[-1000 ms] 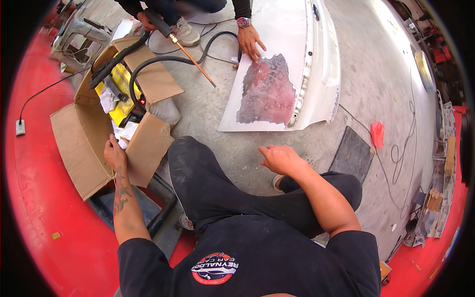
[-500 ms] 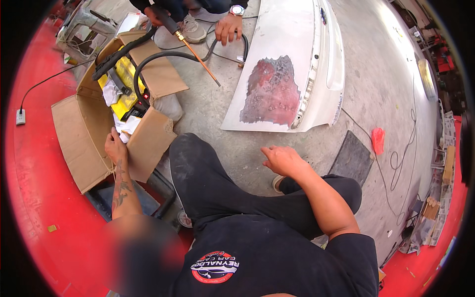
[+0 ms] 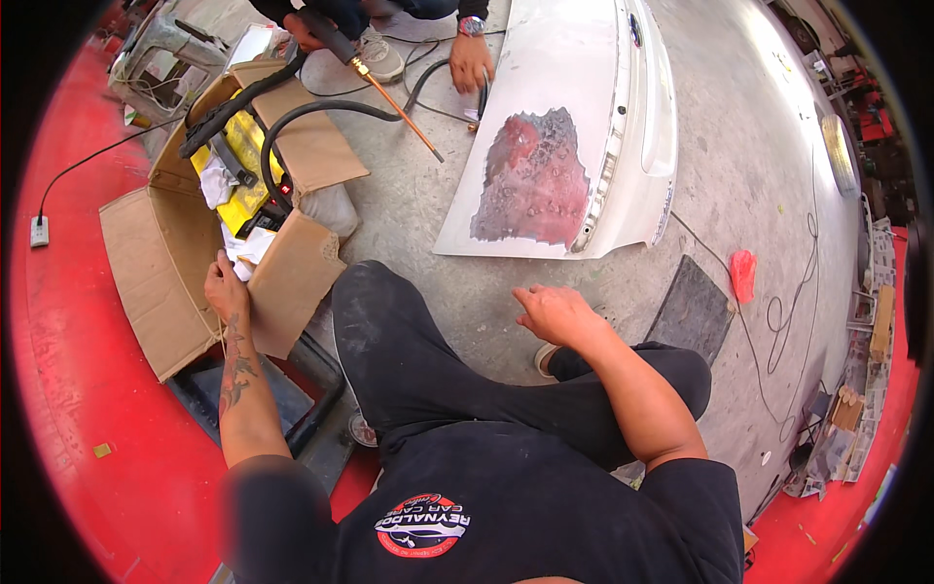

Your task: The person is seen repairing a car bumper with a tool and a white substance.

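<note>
My left hand [image 3: 226, 289] reaches into an opened cardboard box [image 3: 297, 282], fingers curled together against white paper [image 3: 251, 245]; what they grip is hidden. Inside sits a yellow and black machine [image 3: 240, 200] with a thick black hose [image 3: 326, 105]. Above my lap, my right hand [image 3: 559, 313] holds nothing, its fingers stretched leftward, short of a white car panel [image 3: 545, 83] with a sanded red and grey patch [image 3: 535, 180]. At the top, another person's hand [image 3: 309, 34] grips a black-handled tool with a copper rod [image 3: 404, 115]; that person's other hand [image 3: 472, 60] hangs beside the panel.
A dark flat mat [image 3: 691, 310] and a crumpled red plastic piece [image 3: 742, 276] lie on the concrete right of the panel. Thin cables [image 3: 778, 311] trail there. A grey stool [image 3: 170, 68] stands at the far left, above a white power plug [image 3: 39, 232] on red flooring.
The other person's watch-wearing hand has lowered and shifted right, close to the panel's edge. The copper rod's tip has moved slightly right and up. My hands have barely moved.
</note>
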The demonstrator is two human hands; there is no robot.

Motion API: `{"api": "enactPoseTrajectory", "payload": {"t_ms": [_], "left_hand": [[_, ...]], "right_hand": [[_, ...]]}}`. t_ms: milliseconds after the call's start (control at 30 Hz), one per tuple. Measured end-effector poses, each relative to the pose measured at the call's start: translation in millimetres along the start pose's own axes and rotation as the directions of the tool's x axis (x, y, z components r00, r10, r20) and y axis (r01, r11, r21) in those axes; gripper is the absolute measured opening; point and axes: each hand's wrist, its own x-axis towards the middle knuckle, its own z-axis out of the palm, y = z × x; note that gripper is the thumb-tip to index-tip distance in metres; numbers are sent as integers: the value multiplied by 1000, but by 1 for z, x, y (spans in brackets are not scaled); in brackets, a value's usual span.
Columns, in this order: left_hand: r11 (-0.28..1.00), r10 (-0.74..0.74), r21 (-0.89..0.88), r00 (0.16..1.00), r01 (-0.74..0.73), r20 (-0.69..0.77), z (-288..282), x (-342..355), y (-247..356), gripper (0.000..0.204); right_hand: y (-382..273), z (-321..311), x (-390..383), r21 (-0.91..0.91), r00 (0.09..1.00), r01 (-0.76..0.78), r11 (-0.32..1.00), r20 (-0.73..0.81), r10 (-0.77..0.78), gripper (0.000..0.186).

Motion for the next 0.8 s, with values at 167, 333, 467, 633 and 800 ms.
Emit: {"api": "enactPoseTrajectory", "payload": {"t_ms": [167, 333, 467, 633, 800], "left_hand": [[1000, -4, 10, 1000, 4, -7, -1, 0, -1, 50], [1000, -12, 0, 1000, 12, -5, -1, -2, 3, 50], [1000, -9, 6, 1000, 9, -10, -1, -1, 1, 49], [1000, 4, 5, 1000, -4, -11, 0, 0, -2, 49], [1000, 4, -11, 1000, -5, -18, 0, -2, -1, 49]], "right_hand": [[0, 0, 0, 1, 1000, 0, 1000, -3, 0, 29], [0, 0, -2, -12, 1000, -2, 1000, -10, 2, 29], [0, 0, -2, -14, 1000, -3, 1000, -15, 3, 29], [0, 1, -2, -17, 1000, -4, 1000, -19, 4, 29], [-1, -1, -3, -16, 1000, 0, 1000, -20, 0, 29]]}}
